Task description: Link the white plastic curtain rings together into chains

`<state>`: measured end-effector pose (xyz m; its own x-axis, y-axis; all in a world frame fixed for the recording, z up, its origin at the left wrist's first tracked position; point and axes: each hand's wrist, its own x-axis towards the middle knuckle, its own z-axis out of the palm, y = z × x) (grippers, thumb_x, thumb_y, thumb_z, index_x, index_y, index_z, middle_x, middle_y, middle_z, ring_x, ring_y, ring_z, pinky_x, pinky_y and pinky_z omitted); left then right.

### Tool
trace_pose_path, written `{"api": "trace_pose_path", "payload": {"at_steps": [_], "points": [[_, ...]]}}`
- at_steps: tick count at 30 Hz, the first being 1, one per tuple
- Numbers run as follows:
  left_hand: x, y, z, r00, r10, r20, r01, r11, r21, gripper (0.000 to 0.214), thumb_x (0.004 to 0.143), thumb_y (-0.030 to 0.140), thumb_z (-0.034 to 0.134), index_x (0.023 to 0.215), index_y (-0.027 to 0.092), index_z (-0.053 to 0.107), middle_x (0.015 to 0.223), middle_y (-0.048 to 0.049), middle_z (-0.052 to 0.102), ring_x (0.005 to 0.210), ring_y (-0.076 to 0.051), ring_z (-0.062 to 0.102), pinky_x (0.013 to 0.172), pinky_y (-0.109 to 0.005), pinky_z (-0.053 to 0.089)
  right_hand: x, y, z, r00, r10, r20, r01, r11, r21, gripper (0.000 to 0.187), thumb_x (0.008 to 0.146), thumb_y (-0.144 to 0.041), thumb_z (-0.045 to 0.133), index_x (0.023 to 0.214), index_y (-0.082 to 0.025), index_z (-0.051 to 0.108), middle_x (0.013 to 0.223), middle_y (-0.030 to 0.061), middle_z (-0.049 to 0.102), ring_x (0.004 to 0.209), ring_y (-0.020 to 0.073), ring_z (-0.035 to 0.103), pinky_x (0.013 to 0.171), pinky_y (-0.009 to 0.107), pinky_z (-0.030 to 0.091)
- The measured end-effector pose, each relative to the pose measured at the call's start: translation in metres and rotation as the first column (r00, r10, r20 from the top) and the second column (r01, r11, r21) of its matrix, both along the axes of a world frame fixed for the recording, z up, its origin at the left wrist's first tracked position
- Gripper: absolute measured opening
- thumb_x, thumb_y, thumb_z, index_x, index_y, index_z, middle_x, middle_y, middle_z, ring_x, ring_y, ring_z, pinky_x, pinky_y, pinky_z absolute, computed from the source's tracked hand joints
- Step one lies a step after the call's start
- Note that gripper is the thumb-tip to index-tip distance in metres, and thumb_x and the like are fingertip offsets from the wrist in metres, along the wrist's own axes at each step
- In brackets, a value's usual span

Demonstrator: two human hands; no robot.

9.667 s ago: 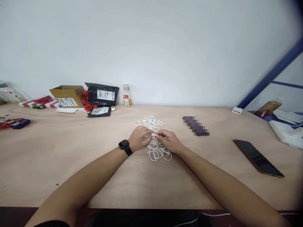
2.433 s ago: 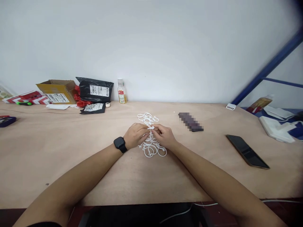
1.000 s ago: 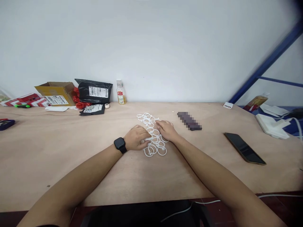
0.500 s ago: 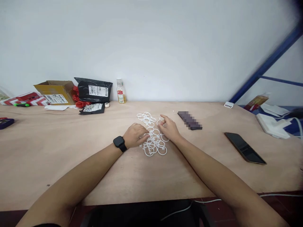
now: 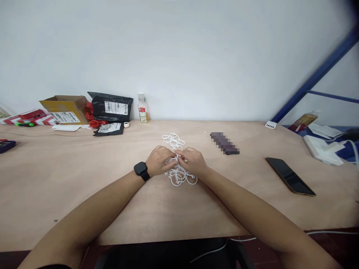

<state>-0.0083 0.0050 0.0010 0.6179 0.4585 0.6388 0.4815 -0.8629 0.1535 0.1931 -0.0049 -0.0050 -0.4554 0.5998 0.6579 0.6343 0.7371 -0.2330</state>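
Observation:
A pile of white plastic rings [image 5: 179,175] with small tabs lies on the table under and in front of my hands. More white rings [image 5: 174,139] spread out just behind them. My left hand [image 5: 162,160], with a black watch on its wrist, pinches at a white ring over the pile's left side. From the right, my right hand [image 5: 192,160] closes its thumb and fingers on a white ring at the same spot, its fingertips meeting the left ones. The fingers cover most of the held part, and my right hand hides some of the pile.
A purple blurred object [image 5: 224,143] and a dark phone [image 5: 290,175] lie to the right. Along the wall stand a bottle [image 5: 143,108], a black mailing bag [image 5: 112,108] and an open cardboard box [image 5: 66,110]. A white multi-port block [image 5: 270,124] sits at the back right.
My right hand has moved left and slightly down, from the pile's right side to my left fingertips. My left hand has stayed almost in place.

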Motion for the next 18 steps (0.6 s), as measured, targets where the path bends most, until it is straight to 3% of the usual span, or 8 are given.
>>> {"api": "trace_pose_path", "payload": {"at_steps": [4,8,12,18], "points": [[0.001,0.001,-0.002,1.000,0.013,0.019,-0.014,0.999,0.033,0.020,0.088,0.037,0.055,0.089,0.019,0.064,0.082,-0.0050,0.070,0.080,-0.018,0.063,0.076,-0.034,0.044,0.001,-0.002,-0.001,1.000,0.015,0.006,-0.016,0.999,0.037,0.027,0.088,-0.020,0.050,0.107,-0.022,0.069,0.077,0.0055,0.069,0.074,0.0185,0.061,0.074,0.033,0.049],[0.001,0.002,-0.002,0.998,0.060,0.037,-0.062,0.996,0.060,0.014,0.089,0.026,0.051,0.087,0.019,0.063,0.081,-0.0046,0.070,0.078,-0.017,0.063,0.076,-0.034,0.044,0.001,-0.008,0.005,0.998,0.055,-0.044,-0.054,0.998,0.032,0.026,0.089,-0.023,0.051,0.110,-0.022,0.067,0.090,0.0071,0.068,0.081,0.0172,0.063,0.074,0.029,0.051],[0.001,0.002,-0.002,0.998,0.042,0.041,-0.045,0.994,0.095,0.013,0.089,0.025,0.052,0.088,0.019,0.063,0.079,-0.0039,0.070,0.077,-0.017,0.063,0.075,-0.034,0.044,0.001,-0.010,0.010,0.995,0.072,-0.074,-0.074,0.997,-0.023,0.024,0.090,-0.023,0.050,0.108,-0.022,0.066,0.098,0.0072,0.069,0.090,0.0177,0.064,0.080,0.030,0.052],[0.001,0.001,-0.002,0.999,-0.005,0.040,0.001,0.994,0.111,0.013,0.089,0.027,0.054,0.087,0.019,0.063,0.079,-0.0027,0.071,0.075,-0.015,0.063,0.075,-0.033,0.043,-0.003,-0.007,0.005,0.983,0.127,-0.132,-0.120,0.991,0.055,0.018,0.085,-0.017,0.052,0.098,-0.020,0.065,0.090,0.0057,0.072,0.083,0.0174,0.067,0.077,0.031,0.054]]}}
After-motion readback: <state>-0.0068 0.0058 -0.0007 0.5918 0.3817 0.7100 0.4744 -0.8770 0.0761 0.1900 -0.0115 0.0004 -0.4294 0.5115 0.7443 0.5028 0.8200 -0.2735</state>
